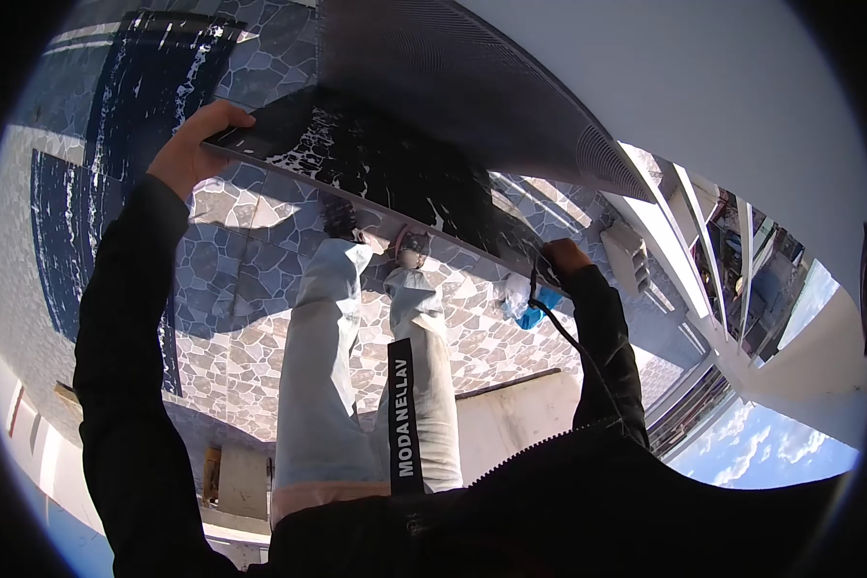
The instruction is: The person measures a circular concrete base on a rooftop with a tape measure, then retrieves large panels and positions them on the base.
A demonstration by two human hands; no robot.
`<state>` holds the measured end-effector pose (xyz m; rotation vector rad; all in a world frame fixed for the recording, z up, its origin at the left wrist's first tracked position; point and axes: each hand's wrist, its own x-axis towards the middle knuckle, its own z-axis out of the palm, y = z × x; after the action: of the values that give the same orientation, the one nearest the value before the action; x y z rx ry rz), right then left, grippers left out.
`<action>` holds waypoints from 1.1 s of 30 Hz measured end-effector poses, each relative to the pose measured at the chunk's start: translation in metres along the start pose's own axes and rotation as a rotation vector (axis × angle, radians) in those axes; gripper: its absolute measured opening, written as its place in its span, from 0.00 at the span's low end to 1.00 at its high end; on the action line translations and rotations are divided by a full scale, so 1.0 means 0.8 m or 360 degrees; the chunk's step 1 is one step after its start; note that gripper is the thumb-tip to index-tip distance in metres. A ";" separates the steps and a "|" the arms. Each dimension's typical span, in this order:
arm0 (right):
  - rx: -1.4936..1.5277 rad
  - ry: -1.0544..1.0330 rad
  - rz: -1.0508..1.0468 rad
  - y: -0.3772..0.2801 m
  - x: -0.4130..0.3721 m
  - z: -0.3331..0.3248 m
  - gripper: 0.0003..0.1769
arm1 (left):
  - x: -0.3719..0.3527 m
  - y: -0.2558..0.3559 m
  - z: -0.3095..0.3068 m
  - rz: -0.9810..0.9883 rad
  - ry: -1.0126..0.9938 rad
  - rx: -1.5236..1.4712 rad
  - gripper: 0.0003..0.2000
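A large dark glossy tile (376,164) with white marbling is held up in front of me, tilted, its ridged grey underside (472,87) turned toward the upper right. My left hand (195,144) grips its left corner. My right hand (564,258) grips the lower right edge. Both sleeves are black. Below the tile I see my legs in light jeans (356,366) and my feet standing on the floor.
The floor is paved with grey-blue stone-pattern tiles (250,289). Dark blue marbled tiles (154,77) lie at the upper left. A blue object (530,308) lies near my right foot. A white ledge (520,414) and a railing (694,250) run along the right.
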<state>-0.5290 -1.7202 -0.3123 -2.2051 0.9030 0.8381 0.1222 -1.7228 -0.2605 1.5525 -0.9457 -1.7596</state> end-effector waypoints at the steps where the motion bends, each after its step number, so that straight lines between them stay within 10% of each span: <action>1: 0.0011 -0.0082 -0.0013 -0.012 -0.006 -0.036 0.08 | -0.001 0.005 0.006 0.0536 0.0023 0.0703 0.13; 4: 0.0220 -0.0097 -0.0100 0.018 -0.021 -0.066 0.10 | 0.047 -0.016 -0.020 -0.0141 -0.0063 -0.0568 0.10; 5: 0.1470 -0.0038 0.0688 0.022 -0.031 -0.067 0.15 | 0.069 -0.022 -0.029 -0.0514 0.0032 -0.1196 0.10; 9: 0.3048 0.0710 0.1202 0.002 -0.044 -0.124 0.28 | 0.100 0.049 0.012 -0.0598 0.0223 -0.1336 0.13; 11: 0.3135 0.0915 0.1120 0.012 -0.042 -0.126 0.32 | 0.176 -0.025 -0.038 0.0013 -0.0048 -0.0584 0.15; 18: 0.2790 0.1586 0.1143 0.003 -0.014 -0.165 0.43 | 0.158 0.095 0.025 0.0839 -0.0006 0.0680 0.20; 26: 0.2776 0.2177 0.1367 -0.010 0.018 -0.166 0.43 | 0.158 0.109 0.038 0.0030 0.0253 -0.0668 0.24; 30: 0.2621 0.2120 0.1288 -0.012 0.013 -0.155 0.45 | 0.168 0.080 0.050 0.0360 0.0258 -0.0314 0.14; 33: 0.2627 0.2034 0.0974 -0.012 0.005 -0.154 0.46 | 0.148 0.064 0.093 -0.0029 0.0788 -0.1254 0.30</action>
<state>-0.4802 -1.8051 -0.2364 -0.6511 1.8241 -1.0894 0.0320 -1.8394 -0.2800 1.3376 0.0242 -1.3871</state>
